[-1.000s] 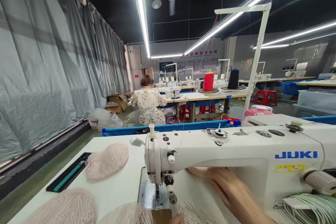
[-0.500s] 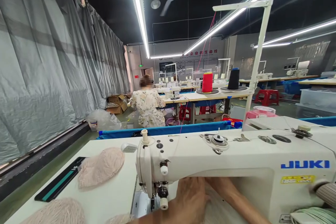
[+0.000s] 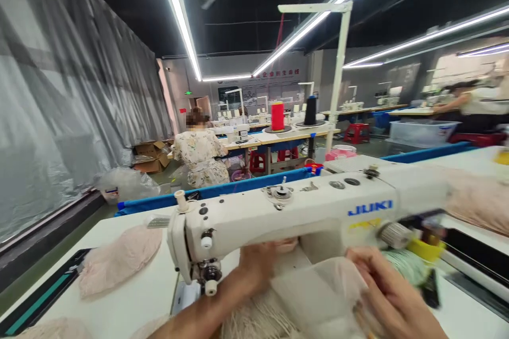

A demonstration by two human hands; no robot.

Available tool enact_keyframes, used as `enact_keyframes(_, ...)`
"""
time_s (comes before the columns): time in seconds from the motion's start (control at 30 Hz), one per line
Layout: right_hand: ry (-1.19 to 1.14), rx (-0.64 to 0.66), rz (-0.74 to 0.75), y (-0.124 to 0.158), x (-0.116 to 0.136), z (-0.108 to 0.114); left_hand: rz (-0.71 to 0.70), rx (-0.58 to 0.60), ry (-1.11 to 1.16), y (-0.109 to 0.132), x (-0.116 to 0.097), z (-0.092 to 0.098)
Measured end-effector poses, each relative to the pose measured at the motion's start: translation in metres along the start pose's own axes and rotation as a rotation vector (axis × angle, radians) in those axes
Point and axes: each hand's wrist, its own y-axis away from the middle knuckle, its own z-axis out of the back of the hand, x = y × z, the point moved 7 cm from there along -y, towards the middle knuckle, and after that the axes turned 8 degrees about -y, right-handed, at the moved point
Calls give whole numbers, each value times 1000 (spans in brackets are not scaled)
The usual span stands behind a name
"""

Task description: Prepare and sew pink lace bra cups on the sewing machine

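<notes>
The white sewing machine (image 3: pixel 302 206) stands across the middle of the view. My left hand (image 3: pixel 260 262) reaches beneath its arm, to the right of the needle area; motion blur and the machine hide most of its fingers. To the right, my right hand (image 3: pixel 382 286) pinches the upper edge of a sheer, pale fabric piece (image 3: pixel 314 291). That piece hangs partly lifted in front of the machine bed, and its left part runs toward my left hand. Cream strands like fringe (image 3: pixel 258 318) lie below it.
Left on the table lie a pale pink gathered piece (image 3: pixel 123 259) and a black-and-green strip (image 3: pixel 40 296). A yellow container (image 3: pixel 427 251), green cord (image 3: pixel 405 267) and more pink fabric (image 3: pixel 477 201) are right. Beyond the blue cloth trough (image 3: pixel 222 185), a person (image 3: pixel 201 153) works.
The view has swung right. My right hand has come out from under the machine arm toward the right, lifting the sheer fabric. My left hand stays under the arm.
</notes>
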Motion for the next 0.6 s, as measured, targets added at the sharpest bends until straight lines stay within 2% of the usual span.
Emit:
enact_keyframes(0.07, -45, 1, -135, 4, 8, 15, -32, -27, 41, 8, -15, 7)
enact_keyframes(0.13, -67, 32, -181, 3, 19, 18, -79, -5, 192, 25, -36, 9)
enact_keyframes(0.23, -89, 86, -178, 2, 38, 11, -145, 213, 813, 56, -74, 1)
enact_keyframes(0.3, -112, 115, -183, 5, 48, 7, -122, 269, 1010, 71, -93, 0)
enact_keyframes(0.47, -103, 151, -219, 35, 65, 6, 144, 192, 914, 99, -95, 11)
enact_keyframes(0.6, -28, 313, -230, 70, 80, -21, 195, 261, 787, 133, -89, 13)
